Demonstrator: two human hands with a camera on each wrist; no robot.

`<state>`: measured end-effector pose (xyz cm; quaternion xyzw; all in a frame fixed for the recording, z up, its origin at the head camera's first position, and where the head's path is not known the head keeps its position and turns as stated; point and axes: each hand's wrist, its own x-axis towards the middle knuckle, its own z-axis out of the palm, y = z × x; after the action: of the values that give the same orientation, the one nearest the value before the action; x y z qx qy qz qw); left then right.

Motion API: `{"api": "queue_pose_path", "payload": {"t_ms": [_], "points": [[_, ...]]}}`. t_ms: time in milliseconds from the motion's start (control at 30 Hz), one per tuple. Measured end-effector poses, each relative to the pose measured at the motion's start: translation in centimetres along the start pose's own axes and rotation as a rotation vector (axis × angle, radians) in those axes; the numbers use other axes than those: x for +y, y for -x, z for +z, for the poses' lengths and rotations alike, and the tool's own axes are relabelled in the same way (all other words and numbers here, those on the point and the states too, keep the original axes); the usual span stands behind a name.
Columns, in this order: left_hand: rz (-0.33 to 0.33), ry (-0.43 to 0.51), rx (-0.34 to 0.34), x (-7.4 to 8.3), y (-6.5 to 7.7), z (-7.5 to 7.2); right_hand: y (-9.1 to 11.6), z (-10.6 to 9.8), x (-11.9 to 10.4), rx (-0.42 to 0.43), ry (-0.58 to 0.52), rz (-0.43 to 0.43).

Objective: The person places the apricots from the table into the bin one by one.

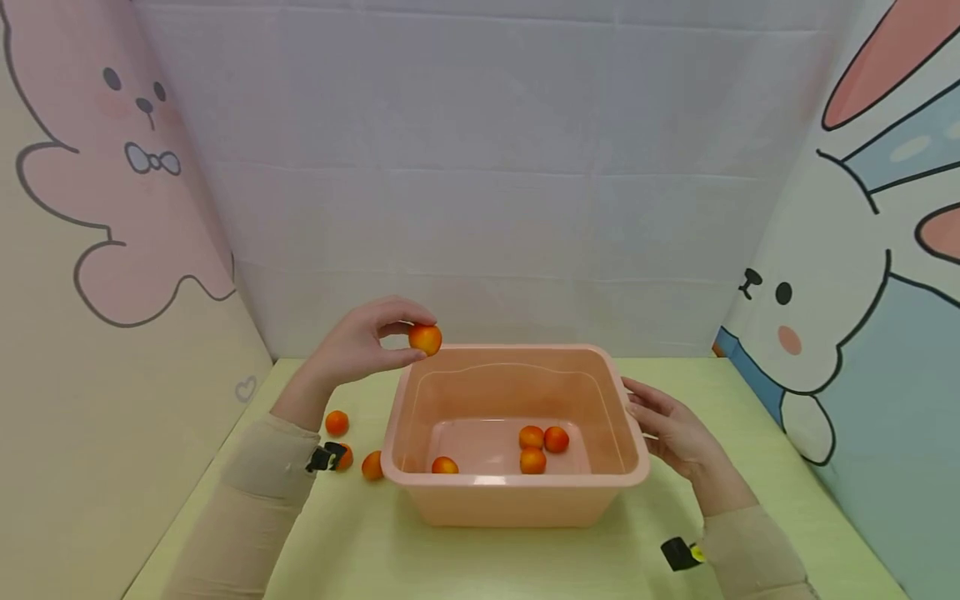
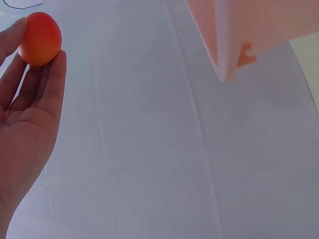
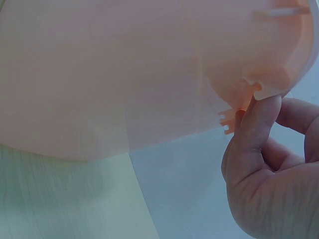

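The left hand [image 1: 375,337] pinches a fruit [image 1: 425,340] at its fingertips, thumb beneath, apart from the tub [image 1: 517,481] near its far left corner. The right hand's [image 1: 675,429] fingers touch the right rim; whether they grip it, I cannot tell.

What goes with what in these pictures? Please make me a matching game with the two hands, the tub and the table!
Things:
1. Left hand
2. Right hand
3. Tub
4. Table

Matches:
A. pale yellow-green
B. touching the rim at one end of the tub
C. peach-pink, with four round fruits inside
D. pinching one fruit between thumb and fingers

Right pairs: 1-D, 2-B, 3-C, 4-A
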<state>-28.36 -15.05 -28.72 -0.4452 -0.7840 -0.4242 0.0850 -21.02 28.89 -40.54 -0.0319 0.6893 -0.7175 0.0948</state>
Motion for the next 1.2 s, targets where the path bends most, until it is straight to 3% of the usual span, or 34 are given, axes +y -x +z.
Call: {"api": "queue_pose_path", "payload": {"t_ms": [333,533,733,1200], "points": [[0.098,0.026,-0.09,0.8,-4.6,2.6,0.0,-0.1,0.2,0.001,-0.007,0.0],[0.112,0.064,-0.122,0.8,-6.6,4.6,0.0,0.1,0.1,0.014,0.005,0.011],[0.049,0.125,-0.154,0.1,-7.1,6.8,-0.1,0.1,-0.1,0.029,0.016,0.03],[-0.085,0.054,-0.266,-1.6,-8.0,10.0,-0.1,0.2,-0.2,0.036,0.019,0.033]]}}
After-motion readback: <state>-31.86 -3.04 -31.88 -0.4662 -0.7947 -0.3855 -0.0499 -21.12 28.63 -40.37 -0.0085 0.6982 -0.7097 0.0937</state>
